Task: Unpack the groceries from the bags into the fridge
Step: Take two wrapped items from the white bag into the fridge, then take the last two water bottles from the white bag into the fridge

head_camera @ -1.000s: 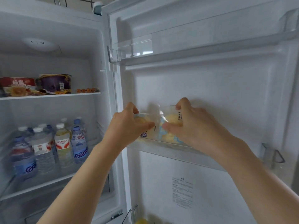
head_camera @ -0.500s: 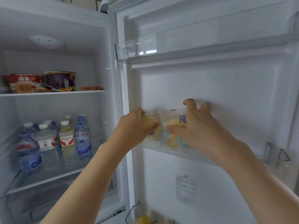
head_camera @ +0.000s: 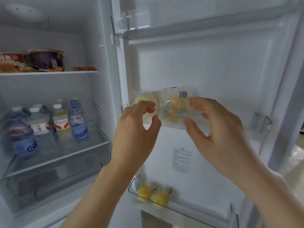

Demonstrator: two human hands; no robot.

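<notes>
In the middle door shelf [head_camera: 194, 127]: two wrapped buns [head_camera: 176, 104] upright (side by side); left hand [head_camera: 136, 127] and right hand [head_camera: 218, 127] loose-fingered, gripping nothing.

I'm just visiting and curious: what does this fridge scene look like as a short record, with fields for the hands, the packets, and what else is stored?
left hand: fingers loosely curled, in front of the left packet, holding nothing
right hand: open, in front of the right packet
wrapped buns: two clear packets, side by side on the middle door shelf
lower door shelf: two yellow fruits
main shelf: water bottles
top shelf: purple tub
</notes>
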